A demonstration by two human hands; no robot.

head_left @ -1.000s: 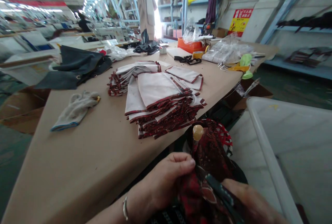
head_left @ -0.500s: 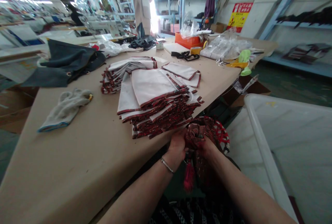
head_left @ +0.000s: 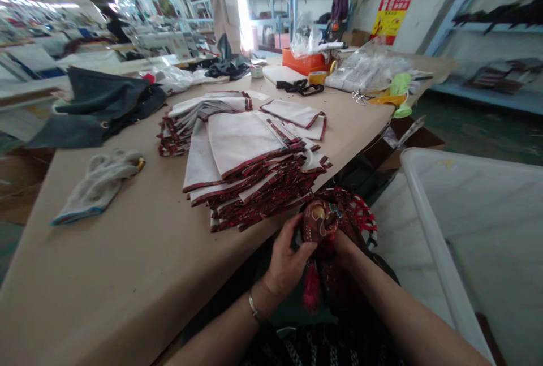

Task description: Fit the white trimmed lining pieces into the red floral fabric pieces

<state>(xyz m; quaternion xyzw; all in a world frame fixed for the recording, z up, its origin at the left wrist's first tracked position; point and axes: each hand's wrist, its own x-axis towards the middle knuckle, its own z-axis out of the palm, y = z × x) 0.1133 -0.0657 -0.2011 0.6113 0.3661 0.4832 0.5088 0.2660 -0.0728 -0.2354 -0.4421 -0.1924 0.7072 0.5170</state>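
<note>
We are sitting at a long tan worktable (head_left: pixel 127 275) in a workshop hall, with blue steel shelving (head_left: pixel 462 9) lining the far wall and a white bin (head_left: pixel 479 230) standing at our right. On the table we are counting two stacks of folded red-trimmed pieces (head_left: pixel 250 151), one dark cloth heap (head_left: pixel 102 103), and pale work gloves (head_left: pixel 97 185) whose number we cannot tell. Just off the near edge, our left hand (head_left: pixel 288 264) is pinching and our right hand (head_left: pixel 343 244) is clutching one red patterned cloth (head_left: pixel 318 222), with a red tassel (head_left: pixel 311 292) hanging below.
</note>
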